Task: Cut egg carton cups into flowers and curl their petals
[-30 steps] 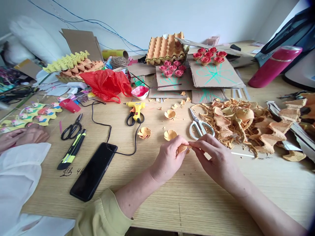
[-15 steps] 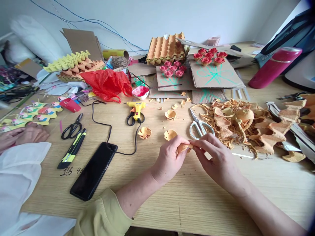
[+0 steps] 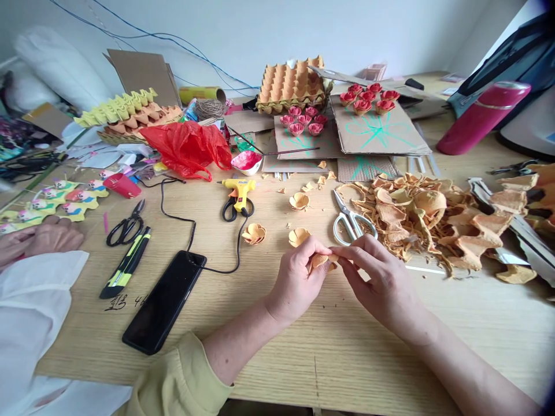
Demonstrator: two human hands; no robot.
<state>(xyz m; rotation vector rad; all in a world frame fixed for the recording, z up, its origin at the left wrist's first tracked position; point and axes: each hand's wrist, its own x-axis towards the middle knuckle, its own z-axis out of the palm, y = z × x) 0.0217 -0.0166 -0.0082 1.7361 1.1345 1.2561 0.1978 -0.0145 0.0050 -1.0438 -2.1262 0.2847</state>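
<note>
Between both hands is a small orange egg-carton flower (image 3: 319, 261), partly covered by fingers. My left hand (image 3: 302, 278) is closed around its left side. My right hand (image 3: 378, 278) pinches a petal edge at its right, thumb and forefinger together. Just beyond my left fingers lies a petalled carton cup (image 3: 299, 237), with another cup (image 3: 299, 201) farther back. A fuller carton flower (image 3: 254, 233) rests to their left. White-handled scissors (image 3: 353, 222) lie open just past my right hand.
Carton scraps (image 3: 416, 214) heap at the right. A yellow glue gun (image 3: 238, 190), black phone (image 3: 165, 303), utility knife (image 3: 125, 266) and black scissors (image 3: 126, 225) lie left. Red flowers (image 3: 362, 106) stand on cardboard behind. A co-worker's hands (image 3: 52, 237) rest at far left.
Both hands keep nearly the same grip on the carton flower. The whole view has shifted very slightly; nothing on the table has visibly moved.
</note>
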